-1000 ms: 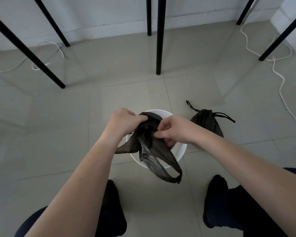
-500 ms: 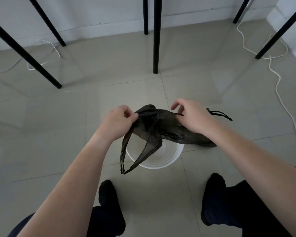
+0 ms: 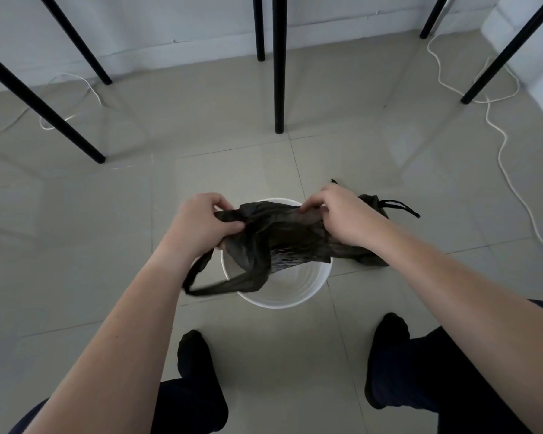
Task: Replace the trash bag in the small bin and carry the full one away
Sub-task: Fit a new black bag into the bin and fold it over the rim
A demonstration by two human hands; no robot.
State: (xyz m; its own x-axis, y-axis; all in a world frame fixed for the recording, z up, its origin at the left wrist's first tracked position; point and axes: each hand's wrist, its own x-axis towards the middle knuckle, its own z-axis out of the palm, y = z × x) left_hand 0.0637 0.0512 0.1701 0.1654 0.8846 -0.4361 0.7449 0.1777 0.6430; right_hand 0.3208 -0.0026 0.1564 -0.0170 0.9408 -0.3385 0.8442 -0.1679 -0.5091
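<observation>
A small white bin (image 3: 282, 296) stands on the tiled floor between my feet, its inside bare. Over its mouth I hold a thin black trash bag (image 3: 282, 236), stretched sideways. My left hand (image 3: 201, 223) pinches the bag's left edge and my right hand (image 3: 342, 214) pinches its right edge. One handle loop of the bag hangs down past the bin's left rim. Behind my right hand lies the tied full black bag (image 3: 373, 208) on the floor, mostly hidden, its tie ends sticking out to the right.
Black table legs (image 3: 278, 64) stand ahead, with more at the left and right. White cables (image 3: 502, 142) snake over the floor at right and far left. A white wall runs along the back. My feet in dark socks (image 3: 198, 361) flank the bin.
My hands have pulled apart, spreading the black bag wider over the bin. The dangling handle loop has swung from the middle to the left.
</observation>
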